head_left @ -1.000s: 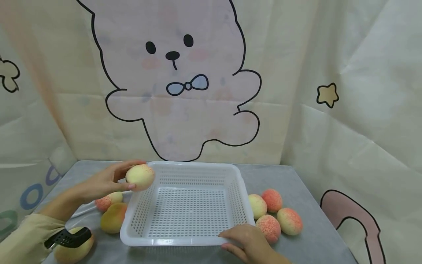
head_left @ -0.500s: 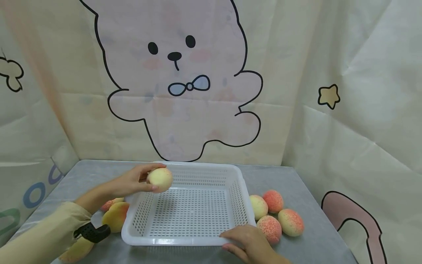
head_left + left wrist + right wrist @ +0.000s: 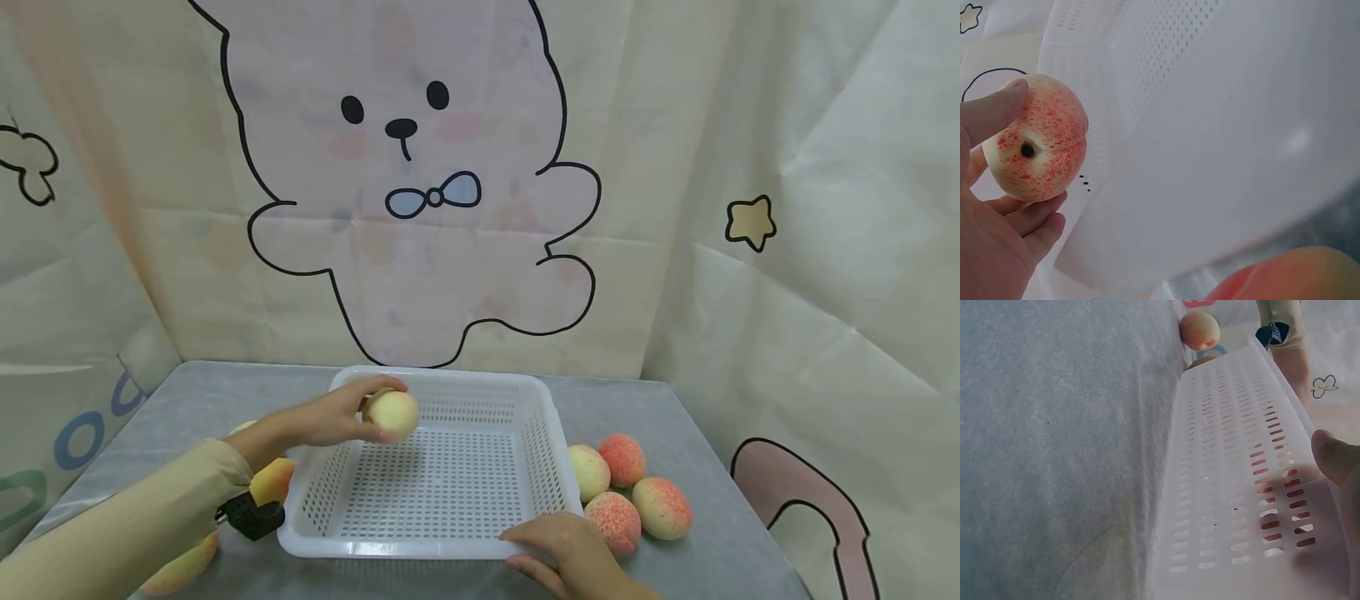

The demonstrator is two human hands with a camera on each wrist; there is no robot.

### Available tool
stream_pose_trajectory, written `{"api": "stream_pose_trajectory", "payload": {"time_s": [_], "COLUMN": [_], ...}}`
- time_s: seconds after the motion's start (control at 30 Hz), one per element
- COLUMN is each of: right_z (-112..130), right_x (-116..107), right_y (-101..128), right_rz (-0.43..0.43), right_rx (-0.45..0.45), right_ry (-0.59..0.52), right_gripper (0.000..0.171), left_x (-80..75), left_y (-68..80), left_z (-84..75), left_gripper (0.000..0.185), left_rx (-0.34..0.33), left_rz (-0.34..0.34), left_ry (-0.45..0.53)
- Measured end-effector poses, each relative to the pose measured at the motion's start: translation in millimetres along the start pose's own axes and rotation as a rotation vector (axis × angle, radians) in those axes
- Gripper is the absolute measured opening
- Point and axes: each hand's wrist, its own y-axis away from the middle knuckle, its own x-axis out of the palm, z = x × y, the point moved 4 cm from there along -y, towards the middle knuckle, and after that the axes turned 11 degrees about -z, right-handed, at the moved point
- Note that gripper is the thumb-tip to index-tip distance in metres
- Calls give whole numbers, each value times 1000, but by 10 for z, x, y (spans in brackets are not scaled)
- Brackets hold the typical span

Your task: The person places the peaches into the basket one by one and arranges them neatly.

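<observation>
My left hand (image 3: pixel 330 419) holds a pale peach (image 3: pixel 393 415) over the left part of a white perforated plastic basket (image 3: pixel 397 549). In the left wrist view the thumb lies on top of the peach (image 3: pixel 1047 137) and the fingers curl beneath it; its red-speckled stem end, with a dark hole, faces the camera. The basket floor in the head view is bare. At the basket's front right corner, my right hand (image 3: pixel 573 554) pinches the rim. From the right wrist view, the thumb (image 3: pixel 1332 456) presses on the rim above the slotted wall (image 3: pixel 1222 456).
Several peaches (image 3: pixel 613 523) cluster on the grey table right of the basket. On its left, an orange-yellow fruit (image 3: pixel 273 482) and a yellow one (image 3: pixel 180 567) are partly hidden by the sleeve and wrist camera. A cartoon-printed cloth (image 3: pixel 450 292) hangs behind.
My left hand has carried the peach rightward, from the basket's left rim to over its inside. The right hand has kept its grip on the rim.
</observation>
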Motion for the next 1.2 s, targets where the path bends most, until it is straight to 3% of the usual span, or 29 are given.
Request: {"api": "stream_pose_trajectory", "payload": {"time_s": [0.27, 0.57, 0.73, 1.0, 1.2], "right_z": [7, 9, 7, -4, 10], "right_x": [7, 1, 2, 13, 8], "right_y": [3, 2, 8, 22, 19], "right_rz": [8, 16, 29, 23, 20], "right_rx": [-1, 12, 19, 20, 20], "right_ry": [8, 3, 5, -8, 7], "right_gripper": [18, 17, 17, 18, 18], "left_x": [35, 0, 102, 300, 385], "left_y": [-61, -213, -286, -346, -307], "left_z": [53, -96, -141, -75, 10], "left_gripper": [64, 59, 57, 55, 54], "left_rx": [-20, -52, -77, -142, -203], "left_rz": [26, 86, 134, 206, 242], "left_ry": [-81, -145, -153, -200, -301]}}
